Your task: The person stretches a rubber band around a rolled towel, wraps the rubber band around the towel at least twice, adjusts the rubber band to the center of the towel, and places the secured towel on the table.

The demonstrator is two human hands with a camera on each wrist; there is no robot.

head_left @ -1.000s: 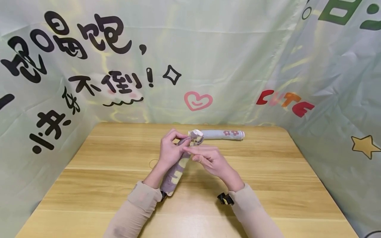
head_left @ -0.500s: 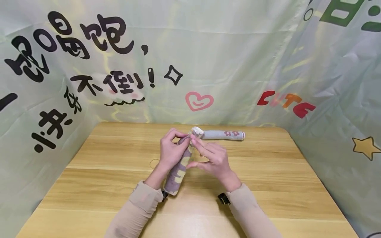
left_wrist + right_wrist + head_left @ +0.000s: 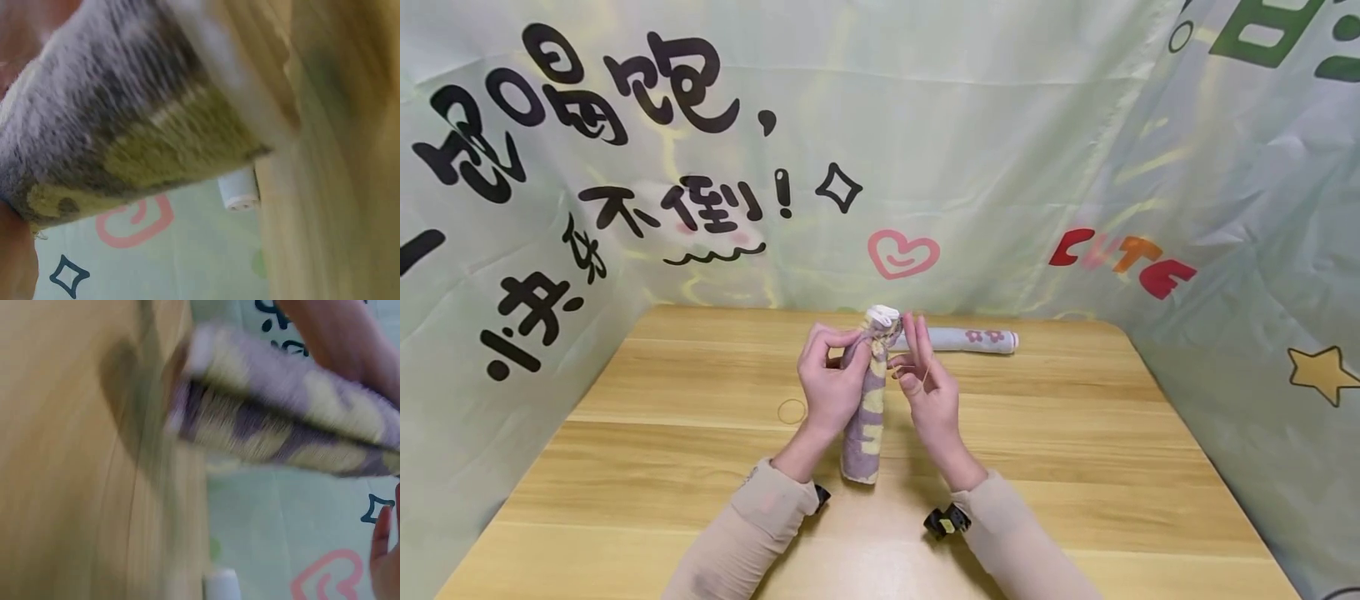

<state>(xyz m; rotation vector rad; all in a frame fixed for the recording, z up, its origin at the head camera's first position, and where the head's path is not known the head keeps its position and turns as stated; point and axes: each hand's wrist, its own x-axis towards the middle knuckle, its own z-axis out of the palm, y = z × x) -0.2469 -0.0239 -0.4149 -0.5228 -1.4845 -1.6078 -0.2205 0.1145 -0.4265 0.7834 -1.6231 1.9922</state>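
A rolled purple-and-yellow towel point(image 3: 865, 421) runs lengthwise near to far between both hands. The left hand point(image 3: 831, 379), nearer, grips its far part; just right of the towel, the right hand point(image 3: 934, 400) has fingers parted, seemingly carrying a thin band point(image 3: 927, 377).

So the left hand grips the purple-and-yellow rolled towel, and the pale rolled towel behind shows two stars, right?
Not stars: the head view shows two flowers on the pale rolled towel. The left hand does grip the purple-and-yellow towel.
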